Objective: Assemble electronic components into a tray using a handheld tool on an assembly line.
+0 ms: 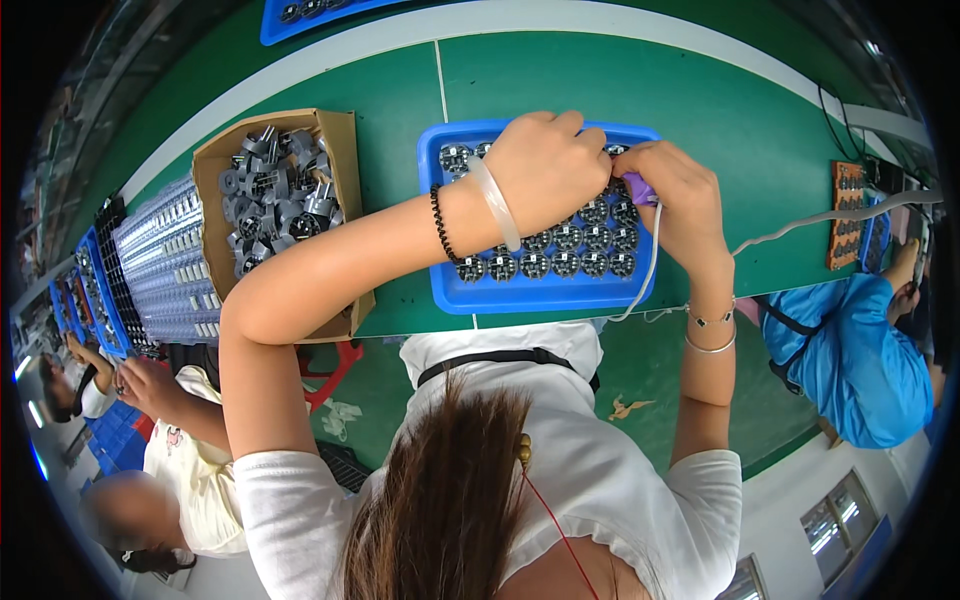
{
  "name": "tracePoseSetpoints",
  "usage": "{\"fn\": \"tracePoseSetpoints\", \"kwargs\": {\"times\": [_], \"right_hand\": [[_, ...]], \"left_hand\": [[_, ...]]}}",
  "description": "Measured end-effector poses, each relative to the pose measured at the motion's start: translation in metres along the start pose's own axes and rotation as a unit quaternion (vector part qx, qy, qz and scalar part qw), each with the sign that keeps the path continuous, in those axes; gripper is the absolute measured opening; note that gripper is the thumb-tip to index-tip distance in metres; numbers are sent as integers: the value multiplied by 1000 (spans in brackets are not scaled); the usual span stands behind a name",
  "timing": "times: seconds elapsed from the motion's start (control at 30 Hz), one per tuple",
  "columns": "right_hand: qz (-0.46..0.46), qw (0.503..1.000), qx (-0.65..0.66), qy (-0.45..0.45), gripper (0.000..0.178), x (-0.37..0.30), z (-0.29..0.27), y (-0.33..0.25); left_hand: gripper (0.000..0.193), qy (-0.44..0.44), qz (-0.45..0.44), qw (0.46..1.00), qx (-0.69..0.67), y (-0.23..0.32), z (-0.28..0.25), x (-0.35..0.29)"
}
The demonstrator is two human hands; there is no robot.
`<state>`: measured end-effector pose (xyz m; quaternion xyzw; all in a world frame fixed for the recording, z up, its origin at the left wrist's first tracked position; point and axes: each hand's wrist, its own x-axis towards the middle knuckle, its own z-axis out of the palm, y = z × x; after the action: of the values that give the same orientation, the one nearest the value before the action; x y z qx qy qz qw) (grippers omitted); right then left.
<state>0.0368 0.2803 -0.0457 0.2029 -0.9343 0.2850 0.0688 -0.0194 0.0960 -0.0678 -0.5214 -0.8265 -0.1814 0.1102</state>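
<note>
In front of me a blue plastic tray (540,296) holds rows of small round dark parts with metallic faces (535,263). My left hand (550,168) is over the tray's far half, its fingers curled closed; its fingertips and anything in them are hidden. Close beside it, above the tray's far right corner, my right hand (682,200) closes on a small purple piece (640,189). From this piece a white cable (652,250) hangs down over the tray's right side. The two hands meet near the fingertips.
A cardboard box (345,160) of grey cylindrical parts with metal prongs (285,190) stands left of the tray, beside stacked clear plastic trays (170,255). An orange rack (847,215) is at the far right, with a grey cable (800,229) nearby. Other people sit at both sides.
</note>
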Motion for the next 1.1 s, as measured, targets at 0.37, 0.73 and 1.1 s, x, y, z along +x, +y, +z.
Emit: {"fn": "tracePoseSetpoints", "kwargs": {"times": [0.37, 0.73, 1.1], "right_hand": [[49, 998, 0, 47, 22, -19, -25, -5], [20, 999, -9, -36, 21, -20, -11, -10], [-2, 1000, -6, -28, 20, -22, -8, -9]], "left_hand": [[13, -31, -18, 999, -41, 11, -38, -9], [7, -33, -1, 999, -15, 20, -29, -37], [10, -43, -9, 999, -4, 17, -32, -37]]}}
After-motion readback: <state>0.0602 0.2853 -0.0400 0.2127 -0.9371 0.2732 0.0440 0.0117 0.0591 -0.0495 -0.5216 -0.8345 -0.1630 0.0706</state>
